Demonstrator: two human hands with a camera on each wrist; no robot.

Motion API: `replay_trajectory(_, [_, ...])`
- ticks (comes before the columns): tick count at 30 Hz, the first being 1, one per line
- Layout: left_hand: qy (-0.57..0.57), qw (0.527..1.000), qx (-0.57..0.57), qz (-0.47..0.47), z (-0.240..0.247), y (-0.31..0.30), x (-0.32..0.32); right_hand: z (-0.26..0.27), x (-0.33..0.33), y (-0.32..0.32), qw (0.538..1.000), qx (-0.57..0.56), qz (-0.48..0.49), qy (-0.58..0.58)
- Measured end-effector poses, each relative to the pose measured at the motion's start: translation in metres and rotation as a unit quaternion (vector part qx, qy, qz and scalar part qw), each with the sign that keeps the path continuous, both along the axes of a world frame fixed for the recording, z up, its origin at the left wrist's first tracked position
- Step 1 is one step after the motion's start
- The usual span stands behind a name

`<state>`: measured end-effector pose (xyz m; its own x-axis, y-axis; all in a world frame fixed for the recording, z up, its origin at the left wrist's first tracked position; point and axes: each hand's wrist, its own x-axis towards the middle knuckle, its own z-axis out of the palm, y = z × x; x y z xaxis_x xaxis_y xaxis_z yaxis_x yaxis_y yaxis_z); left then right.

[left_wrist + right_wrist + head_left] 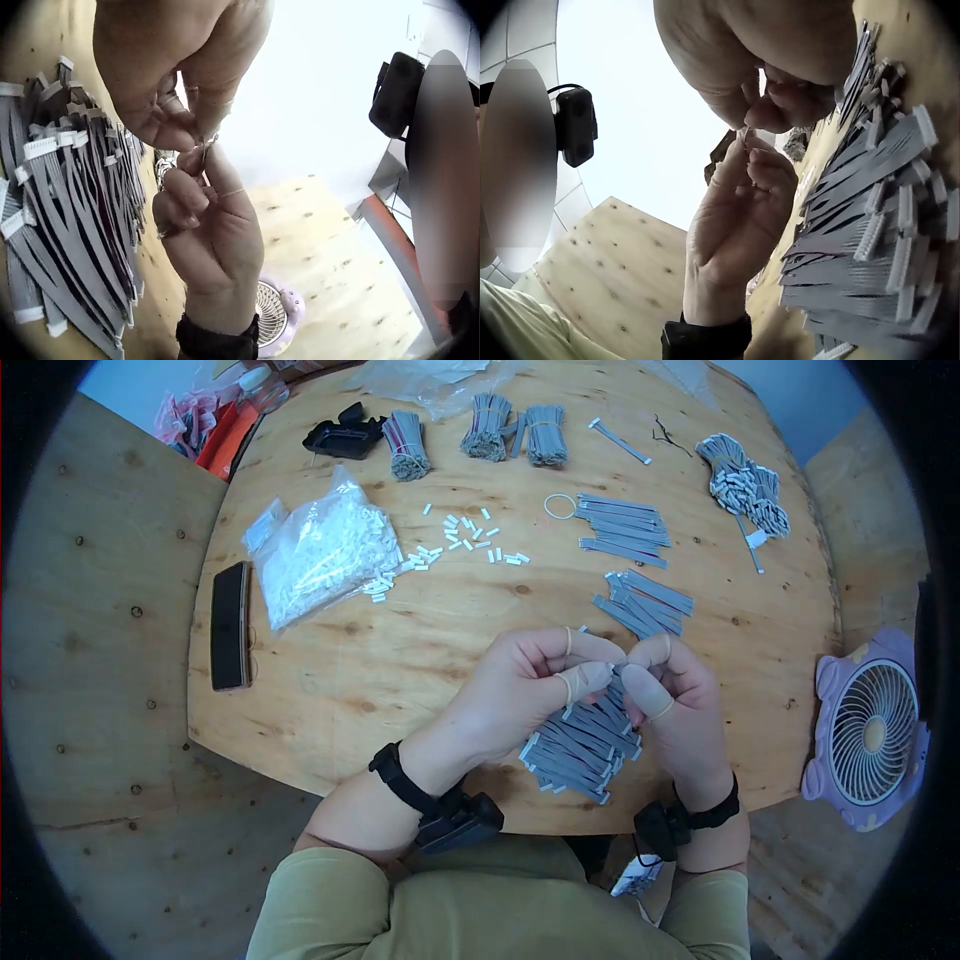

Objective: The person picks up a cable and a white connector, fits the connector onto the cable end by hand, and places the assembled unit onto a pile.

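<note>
Above the near side of the table, my left hand and my right hand meet fingertip to fingertip. Between thumb and fingers both pinch a short grey ribbon cable, with a small white piece showing at the left thumb tip. Most of the cable is hidden by the fingers. Pale finger covers sit on both thumbs. Right below the hands lies a pile of grey ribbon cables with white connectors on their ends. In the left wrist view this pile spreads along the left; in the right wrist view the cables fill the right.
Beyond the hands lie two loose groups of ribbon cables. A clear bag of white connectors is at left, small ones scattered beside it, and a phone nearby. Tied bundles stand at the back. A purple fan is at right.
</note>
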<state>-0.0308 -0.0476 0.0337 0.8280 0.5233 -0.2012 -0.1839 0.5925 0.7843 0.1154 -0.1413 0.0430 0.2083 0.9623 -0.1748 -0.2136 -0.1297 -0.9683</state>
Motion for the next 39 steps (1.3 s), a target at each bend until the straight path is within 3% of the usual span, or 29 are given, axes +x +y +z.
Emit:
replay_trajectory(10, [-0.066,0.986,-0.145,-0.041,-0.0056,0.0032,-0.0012,0.0019,0.0040,0.0004,0.998,0.028,0.036,0.049])
replay_trajectory(34, [-0.068,0.987,-0.141,-0.044,-0.0065,-0.0006,0.0004,0.0007,0.0034,-0.0038,0.997,0.042,0.020,-0.066])
replay_trajectory(39, [-0.070,0.987,-0.135,-0.045,-0.0056,-0.0011,0.0013,0.0027,0.0035,-0.0041,0.999,0.029,0.017,-0.042])
